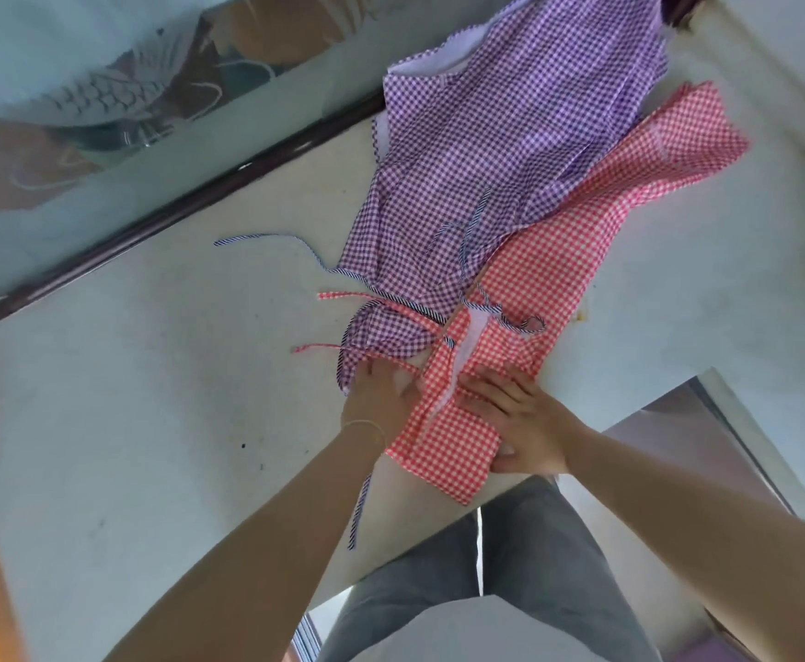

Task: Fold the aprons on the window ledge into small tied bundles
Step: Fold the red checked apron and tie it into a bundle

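Here, ledge: a wide white window ledge [128,398] with a dark window frame [176,207] along its far side.
Red apron: a red-and-white checked cloth apron [548,279] lies on the ledge, long and narrow, and its near end is folded over close to the front edge of the ledge.
Purple apron: a purple-and-white checked cloth apron [501,136] lies partly on top of the red one, on the window side, spread out and wrinkled.
Strings: thin dark striped apron strings [267,238] run loose over the ledge to the left and over both aprons; one hangs down past the front edge. Thin red strings [343,296] lie beside them.
Left hand: the left hand [381,389] lies flat, palm down, fingers stretched out and gripping nothing, pressing where the purple cloth meets the red fold. A thin bracelet [367,425] is on the wrist.
Right hand: the right hand [520,418] lies also flat on the folded red end, fingers open and spread, the thumb at the edge of the fold.
Person: grey trousers [534,566] show below the ledge.
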Demonstrator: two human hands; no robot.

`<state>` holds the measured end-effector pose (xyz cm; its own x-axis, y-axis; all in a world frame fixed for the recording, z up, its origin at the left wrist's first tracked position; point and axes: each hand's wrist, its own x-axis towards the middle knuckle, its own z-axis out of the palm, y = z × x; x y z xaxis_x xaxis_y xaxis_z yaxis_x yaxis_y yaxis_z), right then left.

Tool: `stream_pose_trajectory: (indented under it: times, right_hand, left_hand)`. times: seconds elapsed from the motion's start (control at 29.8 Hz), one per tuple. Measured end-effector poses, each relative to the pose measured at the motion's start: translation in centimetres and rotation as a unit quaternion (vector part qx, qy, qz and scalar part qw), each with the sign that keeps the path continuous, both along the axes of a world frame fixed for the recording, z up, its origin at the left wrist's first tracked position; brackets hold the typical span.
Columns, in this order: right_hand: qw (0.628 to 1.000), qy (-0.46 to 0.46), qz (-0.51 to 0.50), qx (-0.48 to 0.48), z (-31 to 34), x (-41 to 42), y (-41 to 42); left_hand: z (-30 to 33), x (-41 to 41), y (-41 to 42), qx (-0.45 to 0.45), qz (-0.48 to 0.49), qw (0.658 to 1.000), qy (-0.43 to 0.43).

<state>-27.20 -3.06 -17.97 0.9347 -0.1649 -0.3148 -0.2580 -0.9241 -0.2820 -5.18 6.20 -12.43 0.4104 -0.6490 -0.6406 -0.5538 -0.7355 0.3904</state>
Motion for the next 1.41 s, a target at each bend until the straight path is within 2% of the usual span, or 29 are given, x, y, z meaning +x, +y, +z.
stream_pose_trajectory:
  times: [0.13,0.17,0.2,0.23,0.27,0.3,0.34,0.37,0.4,0.5,0.64,0.74,0.84,0.9,1.01,1.17,1.21,1.24,1.31,1.34,1.41]
  right_hand:
    - [1.000,0.012,-0.001,0.020,0.0,-0.1,0.1]
    - [1.000,0.018,0.000,0.023,0.0,-0.1,0.0]
    - [1.000,0.016,-0.005,0.024,0.0,-0.1,0.0]
    - [1.000,0.015,-0.007,0.025,0.0,0.0,0.1]
    - [1.000,0.013,-0.010,0.020,-0.1,0.0,-0.1]
    - [1.000,0.015,-0.012,0.013,-0.1,-0.1,-0.1]
    - [1.000,0.018,-0.011,0.003,-0.2,-0.1,-0.1]
    - [1.000,0.028,-0.009,-0.004,-0.1,-0.1,-0.2]
    - [1.000,0.028,-0.013,-0.007,-0.3,-0.4,0.0]
    - [0.999,0.010,-0.030,-0.014,-0.5,-0.4,0.4]
    - [0.992,-0.091,-0.086,-0.012,-0.3,-0.8,2.0]
    - [0.976,-0.196,-0.100,-0.002,-0.4,-1.5,4.8]
    - [0.974,-0.178,-0.138,0.035,-1.0,-1.5,7.1]
    - [0.962,-0.182,-0.197,0.054,-1.3,-0.7,7.7]
    - [0.934,-0.211,-0.281,0.060,-1.3,0.6,8.0]
    - [0.907,-0.239,-0.342,0.050,-1.0,1.1,7.4]
    - [0.899,-0.245,-0.360,0.052,-0.6,1.1,7.1]
    - [0.887,-0.247,-0.384,0.059,0.1,1.2,6.7]
    - [0.846,-0.251,-0.460,0.097,1.6,1.5,5.7]
    - [0.825,-0.233,-0.497,0.136,2.2,1.5,5.1]
    - [0.790,-0.194,-0.551,0.189,3.0,1.8,3.9]
  left_hand:
    - [0.1,0.5,-1.6,0.044,-0.104,0.993,0.045]
    - [0.0,0.6,-1.4,0.031,-0.121,0.992,0.005]
    - [0.2,0.6,-1.0,-0.017,-0.157,0.985,-0.072]
    - [-0.1,0.7,-0.5,-0.110,-0.219,0.959,-0.143]
    - [-0.1,0.3,-0.1,-0.207,-0.309,0.913,-0.164]
    - [-0.5,0.1,0.2,-0.275,-0.418,0.853,-0.151]
    - [-1.7,0.2,0.3,-0.299,-0.518,0.790,-0.134]
    - [-2.6,0.7,0.0,-0.297,-0.583,0.746,-0.125]
    - [-3.3,1.2,-0.4,-0.265,-0.620,0.728,-0.120]
    - [-4.1,2.9,-1.6,-0.168,-0.676,0.707,-0.124]
    - [-3.4,3.1,-1.8,-0.104,-0.679,0.713,-0.141]
    - [-3.7,2.9,-1.6,-0.128,-0.658,0.730,-0.130]
    - [-3.9,3.0,-1.7,-0.147,-0.645,0.742,-0.105]
    - [-3.4,3.1,-2.2,-0.126,-0.654,0.740,-0.092]
    - [-2.2,3.7,-3.5,-0.162,-0.666,0.724,-0.079]
    - [-1.7,4.5,-5.1,-0.111,-0.692,0.712,-0.046]
    - [-1.8,4.7,-5.1,-0.112,-0.679,0.724,-0.044]
    - [-1.7,4.6,-5.1,-0.110,-0.648,0.753,-0.042]
    - [-0.9,3.9,-5.1,-0.043,-0.533,0.845,-0.025]
    - [-0.4,3.4,-5.4,-0.002,-0.476,0.879,-0.004]
    - [0.3,2.6,-6.4,0.021,-0.388,0.920,0.050]
